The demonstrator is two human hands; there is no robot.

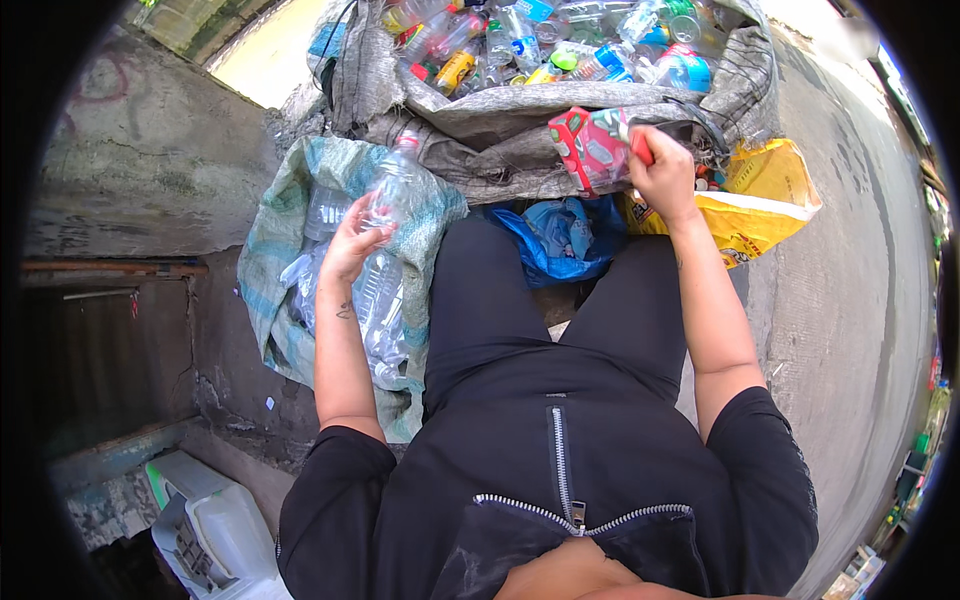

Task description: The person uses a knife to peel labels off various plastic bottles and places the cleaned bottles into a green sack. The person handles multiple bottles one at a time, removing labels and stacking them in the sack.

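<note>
My left hand (357,238) is closed around a clear, label-free plastic bottle (392,187) with a pinkish-red cap, tilted cap-up. It is above a pale green-and-white woven sack (275,215) that holds several clear bottles (380,300). Raised to the right, my right hand (664,172) is closed, with a bright red bit between thumb and fingers. Beside those fingers is a pink-and-red printed wrapper (592,148), in front of the large grey sack's edge. Whether the red bit belongs to the wrapper or is a separate thing, I cannot tell.
Ahead, a big grey woven sack (500,110) is full of mixed bottles (600,50). A blue plastic bag (525,250) sits between my knees. A yellow bag (765,200) lies to the right on concrete (840,300). A concrete wall (160,150) and a pale plastic container (225,530) are at left.
</note>
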